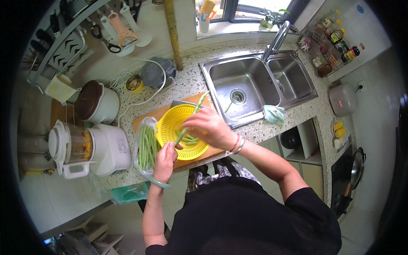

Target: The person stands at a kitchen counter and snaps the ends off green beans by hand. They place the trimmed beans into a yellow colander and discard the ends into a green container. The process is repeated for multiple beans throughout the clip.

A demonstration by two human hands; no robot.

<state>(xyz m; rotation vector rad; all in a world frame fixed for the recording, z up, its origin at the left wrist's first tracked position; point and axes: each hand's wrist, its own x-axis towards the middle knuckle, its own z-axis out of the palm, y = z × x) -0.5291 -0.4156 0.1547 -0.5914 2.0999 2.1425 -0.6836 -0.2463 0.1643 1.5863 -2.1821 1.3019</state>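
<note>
My left hand (165, 160) grips the lower end of a long green bean (180, 137), which slants up over a yellow plastic colander (181, 154). Over the colander, my right hand (208, 126) is beside the bean's middle, fingers bent; whether they pinch it cannot be told. Several bean pieces (190, 140) lie in the colander. It stands on a wooden cutting board (153, 113), partly over a knife blade (178, 103). A clear plastic bag of green beans (146, 146) lies left of the colander.
Right of the board is a double steel sink (220, 79) with a bean strand inside and a cloth (274, 114) on its front edge. A blender (111, 149), a lidded pot (106, 105) and a small bowl (134, 83) stand at left. A white cord (159, 91) crosses the counter.
</note>
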